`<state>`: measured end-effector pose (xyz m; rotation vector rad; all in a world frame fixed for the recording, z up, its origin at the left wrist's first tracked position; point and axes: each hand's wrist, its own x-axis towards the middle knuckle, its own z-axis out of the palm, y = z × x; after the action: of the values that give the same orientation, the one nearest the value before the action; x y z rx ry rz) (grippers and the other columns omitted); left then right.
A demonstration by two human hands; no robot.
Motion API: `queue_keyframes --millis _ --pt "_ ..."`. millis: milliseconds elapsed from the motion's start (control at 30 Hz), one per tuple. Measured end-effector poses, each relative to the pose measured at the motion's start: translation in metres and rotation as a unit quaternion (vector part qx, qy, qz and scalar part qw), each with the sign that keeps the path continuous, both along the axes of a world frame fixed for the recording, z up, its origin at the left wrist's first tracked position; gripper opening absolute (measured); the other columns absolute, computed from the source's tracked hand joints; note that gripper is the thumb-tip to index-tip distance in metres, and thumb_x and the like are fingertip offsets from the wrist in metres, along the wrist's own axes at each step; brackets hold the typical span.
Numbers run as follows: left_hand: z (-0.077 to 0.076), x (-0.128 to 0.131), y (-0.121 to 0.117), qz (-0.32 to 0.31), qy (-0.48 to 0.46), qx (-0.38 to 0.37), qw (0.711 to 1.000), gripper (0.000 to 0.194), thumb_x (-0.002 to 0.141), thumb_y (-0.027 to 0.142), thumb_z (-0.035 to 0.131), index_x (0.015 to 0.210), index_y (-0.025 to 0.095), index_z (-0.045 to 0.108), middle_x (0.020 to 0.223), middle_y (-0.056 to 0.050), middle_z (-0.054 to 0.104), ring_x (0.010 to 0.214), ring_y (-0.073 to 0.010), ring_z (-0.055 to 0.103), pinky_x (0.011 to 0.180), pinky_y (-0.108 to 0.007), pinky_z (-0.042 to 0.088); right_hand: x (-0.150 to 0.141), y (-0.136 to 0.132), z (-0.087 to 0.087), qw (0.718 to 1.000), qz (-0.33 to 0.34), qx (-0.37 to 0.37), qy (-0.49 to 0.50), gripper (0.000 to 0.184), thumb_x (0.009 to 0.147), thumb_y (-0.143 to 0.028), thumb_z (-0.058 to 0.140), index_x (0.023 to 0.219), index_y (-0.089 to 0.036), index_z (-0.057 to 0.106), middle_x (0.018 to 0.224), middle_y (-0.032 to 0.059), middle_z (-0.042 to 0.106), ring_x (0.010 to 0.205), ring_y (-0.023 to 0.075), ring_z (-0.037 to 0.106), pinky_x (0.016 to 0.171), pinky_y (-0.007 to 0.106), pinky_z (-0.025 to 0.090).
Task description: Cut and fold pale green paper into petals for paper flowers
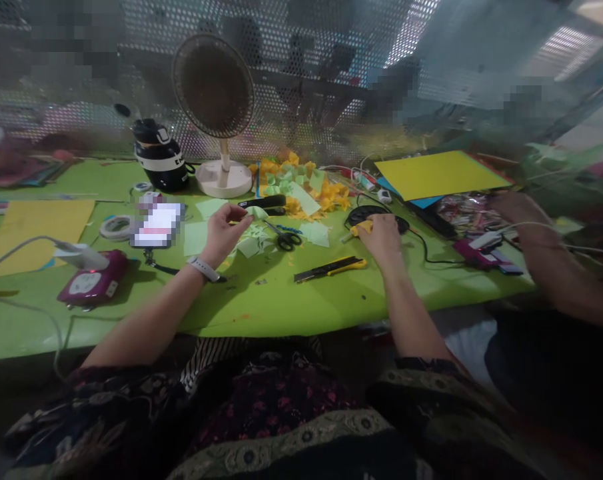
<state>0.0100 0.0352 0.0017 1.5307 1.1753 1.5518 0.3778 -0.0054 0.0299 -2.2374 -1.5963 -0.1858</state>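
Note:
My left hand (227, 233) pinches a curled piece of pale green paper (255, 213) between thumb and fingertips. Black scissors (287, 239) lie just right of it, among pale green paper scraps (254, 245). My right hand (384, 240) is closed around a small yellow tool (362, 227); my fingers cover most of it, so its kind is unclear. Behind that hand sits a round black dish-like thing (368, 213), with a black cord running off to the right. A yellow and black utility knife (330, 268) lies between my hands. Orange and green paper pieces (301, 183) are heaped behind.
A fan (224, 177) and a black bottle (162, 160) stand at the back. On the left are a phone (158, 225), a tape roll (117, 227) and a purple power socket (92, 277). Yellow sheets (444, 175) lie at right, near another person's arm (544, 247).

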Motion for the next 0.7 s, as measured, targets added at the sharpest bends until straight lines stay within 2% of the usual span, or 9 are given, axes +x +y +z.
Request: queue_keyframes --millis 67,167,233,333,500,700 --pt "0.000 0.000 0.001 0.002 -0.003 0.000 1.000 0.020 0.072 0.025 0.080 0.079 0.017 0.064 0.073 0.000 0.066 0.065 -0.0101 0.059 0.060 -0.022 0.048 -0.016 0.002 0.007 0.995 0.097 0.000 0.029 0.026 0.090 -0.026 0.062 0.110 -0.013 0.072 0.117 0.0181 0.067 0.107 0.0290 0.063 0.096 0.042 0.048" --pt "-0.002 -0.002 0.004 0.007 -0.009 0.000 1.000 0.019 0.072 0.024 0.080 0.079 0.017 0.064 0.073 0.000 0.066 0.065 -0.0098 0.060 0.061 -0.022 0.049 -0.049 0.010 0.016 0.961 0.252 -0.069 0.091 0.017 0.090 -0.027 0.062 0.097 -0.016 0.075 0.102 0.0103 0.073 0.087 0.0221 0.066 0.082 0.035 0.050" --pt "-0.003 -0.003 0.005 0.008 -0.014 -0.002 1.000 0.018 0.072 0.023 0.080 0.079 0.017 0.064 0.074 0.000 0.066 0.065 -0.0096 0.059 0.062 -0.022 0.049 -0.075 0.016 0.020 0.929 0.340 -0.110 0.091 0.017 0.091 -0.026 0.063 0.097 -0.017 0.075 0.097 0.0088 0.074 0.084 0.0205 0.067 0.078 0.033 0.049" --pt "-0.003 -0.006 0.008 0.013 -0.009 -0.010 1.000 0.017 0.074 0.022 0.079 0.078 0.017 0.063 0.072 0.000 0.065 0.064 -0.0096 0.059 0.063 -0.023 0.050 -0.112 0.025 0.023 0.888 0.427 -0.161 0.046 0.013 0.091 -0.022 0.065 0.096 -0.017 0.076 0.099 0.0087 0.075 0.087 0.0201 0.067 0.077 0.031 0.046" --pt "-0.003 -0.008 0.009 0.017 -0.005 -0.020 1.000 0.016 0.076 0.019 0.078 0.077 0.017 0.062 0.071 0.001 0.064 0.064 -0.0096 0.060 0.064 -0.024 0.050 -0.146 0.025 0.019 0.843 0.494 -0.210 -0.015 0.012 0.092 -0.018 0.064 0.096 -0.018 0.075 0.100 0.0079 0.075 0.091 0.0216 0.064 0.075 0.030 0.042" --pt "-0.006 -0.007 0.010 0.017 0.004 -0.016 1.000 0.015 0.075 0.015 0.077 0.077 0.018 0.062 0.071 0.001 0.065 0.065 -0.0097 0.060 0.066 -0.024 0.051 -0.152 0.010 0.008 0.844 0.501 -0.192 -0.008 0.020 0.096 -0.019 0.061 0.111 -0.020 0.073 0.110 0.0087 0.072 0.096 0.0213 0.062 0.080 0.031 0.041"
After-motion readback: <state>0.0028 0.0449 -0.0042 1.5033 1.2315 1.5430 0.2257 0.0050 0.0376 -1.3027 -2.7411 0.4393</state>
